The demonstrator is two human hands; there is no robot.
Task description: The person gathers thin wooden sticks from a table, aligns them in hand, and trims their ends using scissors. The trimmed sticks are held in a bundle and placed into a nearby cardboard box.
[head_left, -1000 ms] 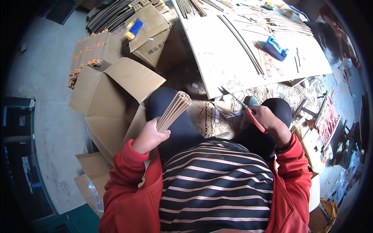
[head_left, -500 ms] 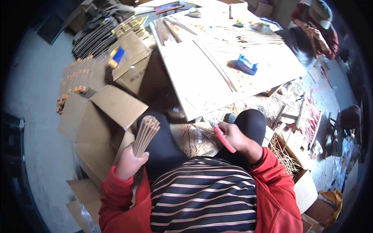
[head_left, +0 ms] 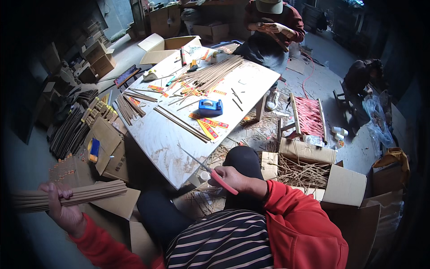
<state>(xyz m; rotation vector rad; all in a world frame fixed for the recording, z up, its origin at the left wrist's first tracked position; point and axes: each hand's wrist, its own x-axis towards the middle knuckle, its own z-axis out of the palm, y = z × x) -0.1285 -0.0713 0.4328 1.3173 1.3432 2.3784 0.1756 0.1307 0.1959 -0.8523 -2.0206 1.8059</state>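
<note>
At the far left my left hand (head_left: 65,206) is closed round a thick bundle of brown incense sticks (head_left: 101,193). The bundle lies nearly level above an open cardboard box (head_left: 118,201), and its left end fades into the dark rim. My right hand (head_left: 237,178) grips scissors (head_left: 225,181) with pinkish-red handles, over my right knee. Their blades point up and left over the near corner of the pale table (head_left: 165,163). The scissors are well apart from the bundle.
On the table are a blue tape dispenser (head_left: 210,107), loose brown sticks (head_left: 215,74) and red-yellow labels (head_left: 208,127). A carton of broken sticks (head_left: 304,172) stands right of my knee. One co-worker (head_left: 273,27) sits beyond the table, another person (head_left: 363,85) far right.
My left hand has swung outward to the left, and the bundle has tipped from steep to nearly level. The scissors stay in my right hand. The view has turned, showing more of the room.
</note>
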